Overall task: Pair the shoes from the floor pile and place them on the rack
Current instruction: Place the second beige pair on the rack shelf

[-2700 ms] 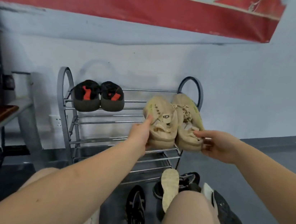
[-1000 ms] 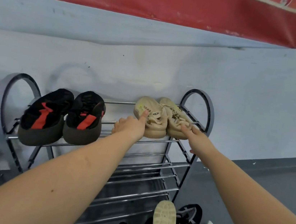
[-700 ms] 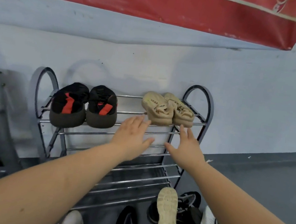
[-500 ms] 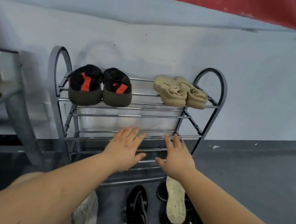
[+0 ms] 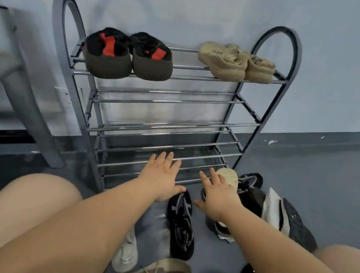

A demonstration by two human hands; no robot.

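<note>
Pale wall, grey floor

A pale blue-grey wall (image 5: 214, 8) fills the back, lit evenly and marked by faint scuffs. A darker grey strip (image 5: 325, 135) runs along its foot, chipped white in spots. The floor (image 5: 320, 177) is smooth dark grey. At the left edge stands a grey metal table (image 5: 3, 62) with a slanting leg

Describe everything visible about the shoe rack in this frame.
The rack is grey metal: two arched side frames joined by tiers of shiny chrome rods. It stands upright on the floor against the pale wall. Only the top tier is loaded: a black-and-red pair at its left end, a tan pair at its right. The lower tiers hold nothing. Both hands hover open near the bottom rods, apparently not touching.
</note>
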